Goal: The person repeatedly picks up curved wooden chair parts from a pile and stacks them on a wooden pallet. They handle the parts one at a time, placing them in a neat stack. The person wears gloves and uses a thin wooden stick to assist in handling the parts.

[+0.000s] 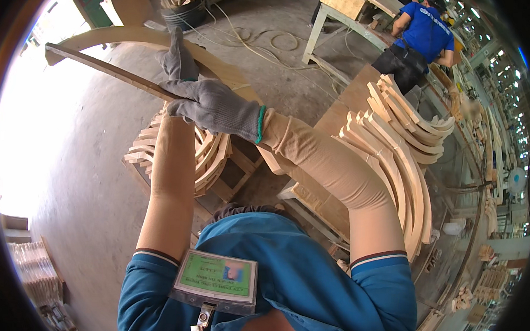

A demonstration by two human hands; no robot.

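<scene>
A large, pale curved wooden piece (123, 37) arches across the upper left, held up in front of me. My left hand (178, 58), in a grey knit glove, grips it near the middle; the thumb points aside and part of the palm is hidden behind my right hand. My right hand (214, 105), in a grey glove with a green cuff, crosses over my left wrist. Its fingers close on a narrow, straight brown wooden strip (108, 71). The strip's far end meets the left tip of the curved piece. Whether the strip continues beneath my right hand is hard to see.
Curved wooden parts (210, 158) are stacked below my forearms, and larger curved stacks (388, 152) lie on a board to the right. A black tub (185, 14) of offcuts and a loose hose (246, 39) are farther off. A person in blue (427, 34) works at a bench.
</scene>
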